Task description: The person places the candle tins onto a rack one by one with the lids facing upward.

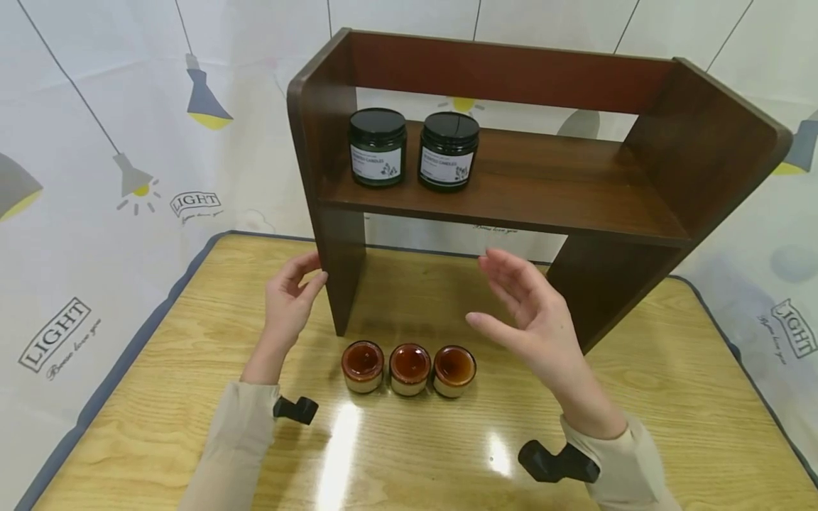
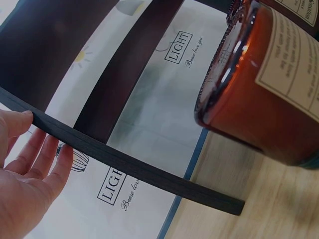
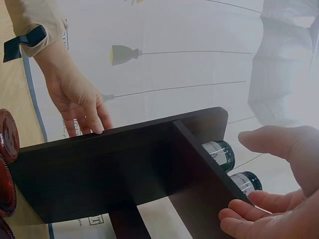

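Probably stiff and heavy, the shelf is offering its side panels for gripping, left hand loosely touching its left one, right hand spread in front.

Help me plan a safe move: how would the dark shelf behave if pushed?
The shelf would probably stay stiff, since its side boards look thick and straight. Pushed high up, it might tip, as it stands tall on those boards. The two lidded jars on it could slide or topple with a sharp shove, since nothing visible fastens them.
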{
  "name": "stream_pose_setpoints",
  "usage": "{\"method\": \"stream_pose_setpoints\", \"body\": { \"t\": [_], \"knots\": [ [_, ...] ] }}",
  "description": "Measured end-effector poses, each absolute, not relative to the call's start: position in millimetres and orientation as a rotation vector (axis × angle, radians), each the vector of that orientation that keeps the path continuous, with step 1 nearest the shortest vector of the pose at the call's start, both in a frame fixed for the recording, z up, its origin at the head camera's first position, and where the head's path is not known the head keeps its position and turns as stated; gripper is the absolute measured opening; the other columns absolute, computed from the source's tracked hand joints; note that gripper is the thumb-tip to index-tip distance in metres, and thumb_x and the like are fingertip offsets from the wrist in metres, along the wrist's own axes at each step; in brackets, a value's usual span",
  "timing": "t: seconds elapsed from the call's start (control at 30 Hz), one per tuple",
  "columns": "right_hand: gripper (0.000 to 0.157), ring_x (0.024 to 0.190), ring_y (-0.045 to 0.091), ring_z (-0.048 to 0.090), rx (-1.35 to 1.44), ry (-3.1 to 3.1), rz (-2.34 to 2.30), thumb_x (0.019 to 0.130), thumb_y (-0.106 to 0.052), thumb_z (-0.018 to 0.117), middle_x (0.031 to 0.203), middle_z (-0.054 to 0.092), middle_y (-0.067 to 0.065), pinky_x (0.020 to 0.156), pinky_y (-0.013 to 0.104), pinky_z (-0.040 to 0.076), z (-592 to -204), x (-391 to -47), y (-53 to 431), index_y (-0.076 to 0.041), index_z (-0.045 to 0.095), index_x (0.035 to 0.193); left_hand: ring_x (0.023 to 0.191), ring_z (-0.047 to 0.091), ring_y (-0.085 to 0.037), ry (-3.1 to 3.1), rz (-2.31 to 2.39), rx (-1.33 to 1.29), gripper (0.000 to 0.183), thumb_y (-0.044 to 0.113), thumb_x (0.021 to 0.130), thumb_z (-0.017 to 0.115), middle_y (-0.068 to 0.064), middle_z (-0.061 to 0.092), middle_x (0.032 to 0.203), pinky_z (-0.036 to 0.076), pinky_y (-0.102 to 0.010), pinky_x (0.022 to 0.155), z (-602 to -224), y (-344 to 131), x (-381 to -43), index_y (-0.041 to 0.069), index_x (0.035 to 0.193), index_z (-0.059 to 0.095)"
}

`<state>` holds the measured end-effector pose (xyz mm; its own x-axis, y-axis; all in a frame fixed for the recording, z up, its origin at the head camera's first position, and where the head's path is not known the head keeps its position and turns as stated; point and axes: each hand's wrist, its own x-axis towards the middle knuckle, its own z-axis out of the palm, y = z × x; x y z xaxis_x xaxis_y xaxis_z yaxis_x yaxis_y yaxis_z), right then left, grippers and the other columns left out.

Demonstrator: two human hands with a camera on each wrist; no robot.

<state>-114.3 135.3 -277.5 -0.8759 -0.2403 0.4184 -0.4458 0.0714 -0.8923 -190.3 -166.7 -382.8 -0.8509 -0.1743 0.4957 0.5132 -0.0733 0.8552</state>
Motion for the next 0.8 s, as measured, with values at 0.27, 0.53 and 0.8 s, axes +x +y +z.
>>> {"method": "stream_pose_setpoints", "body": {
  "t": [0.27,0.53,0.8],
  "knots": [
    [0.066,0.124,0.021,0.045,0.694,-2.185,1.939,0.072,0.022,0.066,0.133,0.042,0.027,0.102,0.025,0.038,-288.5,-114.0,139.6,0.011,0.040,0.131,0.093,0.060,-0.009,-1.747,-1.972,-0.368,0.026,-0.019,0.081,0.056,0.008,0.066,0.094,0.051,-0.020,0.079,-381.7,-166.2,-189.3,-0.013,0.106,0.060],
    [0.065,0.124,0.022,0.046,0.671,-2.231,1.926,0.071,0.019,0.069,0.131,0.047,0.018,0.101,0.023,0.038,-305.1,-112.3,143.6,0.011,0.042,0.130,0.093,0.059,-0.009,-1.742,-1.976,-0.371,0.027,-0.019,0.082,0.056,0.007,0.066,0.095,0.051,-0.019,0.079,-383.7,-167.6,-190.8,-0.009,0.106,0.063],
    [0.065,0.120,0.014,0.049,0.670,-2.248,1.919,0.071,0.018,0.070,0.130,0.048,0.020,0.099,0.024,0.040,-324.7,-110.4,148.1,0.012,0.042,0.129,0.093,0.059,-0.009,-1.750,-1.963,-0.379,0.026,-0.019,0.082,0.056,0.008,0.066,0.095,0.051,-0.019,0.079,-383.2,-167.6,-190.5,-0.011,0.106,0.062]
  ]
}}
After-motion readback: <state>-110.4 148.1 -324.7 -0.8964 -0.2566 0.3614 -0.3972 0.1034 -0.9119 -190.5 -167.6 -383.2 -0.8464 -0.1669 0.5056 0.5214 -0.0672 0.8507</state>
